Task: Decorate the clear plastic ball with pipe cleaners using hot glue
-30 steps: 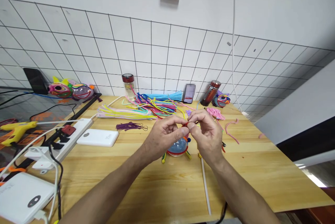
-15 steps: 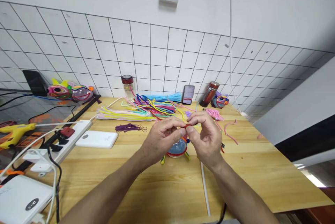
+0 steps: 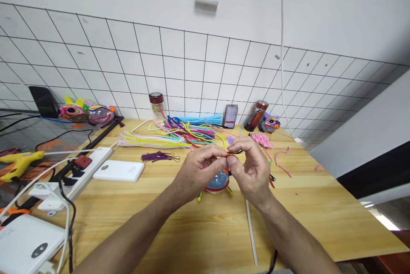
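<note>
My left hand (image 3: 196, 173) and my right hand (image 3: 253, 170) meet above the middle of the table, thumb and forefinger of each closed in a pinch. Between the fingertips is a short red pipe cleaner (image 3: 229, 155), bent in a curve and mostly covered by the fingers. Just beneath them sits a clear round ball (image 3: 216, 181) with a red band around it and yellow tips sticking out below. My hands hide its upper part. Behind the hands lies a heap of coloured pipe cleaners (image 3: 192, 131).
Purple tassels (image 3: 156, 156), a white power bank (image 3: 118, 170) and a power strip (image 3: 80, 176) lie to the left, near a yellow glue gun (image 3: 22, 165). Finished ball fish (image 3: 269, 123), a thermos (image 3: 256, 116), a phone (image 3: 229, 117) and a glass bottle (image 3: 156, 107) stand behind. A white stick (image 3: 251, 233) lies in front.
Both hands stay in nearly the same place. The fingertips have shifted slightly, and more of the red pipe cleaner's curve shows between them.
</note>
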Tool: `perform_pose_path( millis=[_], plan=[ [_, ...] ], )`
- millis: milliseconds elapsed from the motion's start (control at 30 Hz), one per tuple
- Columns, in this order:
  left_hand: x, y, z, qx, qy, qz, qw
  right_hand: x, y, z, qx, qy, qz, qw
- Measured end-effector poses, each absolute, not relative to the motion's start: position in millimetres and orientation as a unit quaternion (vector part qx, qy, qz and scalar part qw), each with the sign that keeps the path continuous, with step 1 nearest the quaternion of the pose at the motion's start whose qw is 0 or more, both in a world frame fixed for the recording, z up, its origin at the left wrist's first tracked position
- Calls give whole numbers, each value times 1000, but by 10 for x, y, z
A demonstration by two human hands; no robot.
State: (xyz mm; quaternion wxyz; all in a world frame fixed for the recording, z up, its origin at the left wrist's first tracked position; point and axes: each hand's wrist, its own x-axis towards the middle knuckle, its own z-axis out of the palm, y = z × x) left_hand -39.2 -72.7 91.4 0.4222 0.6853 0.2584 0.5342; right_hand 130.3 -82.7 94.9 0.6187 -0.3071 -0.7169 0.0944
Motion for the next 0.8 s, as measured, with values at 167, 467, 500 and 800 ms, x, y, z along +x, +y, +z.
perform_pose_path(
  millis=[167,467,500,800],
  plan=[
    [-400,-772,961,681,256,536,428,1309,-830,928,-298,-717,100,622],
    [-500,-776,1001,659,264,513,482,1332,-826,939,-316,-734,93,594],
    [-500,-775,1002,660,262,515,480,1330,-827,945,-315,-737,93,591],
    [-550,-766,1088,694,278,551,370,1343,-828,1032,-329,-754,22,568]
  ],
)
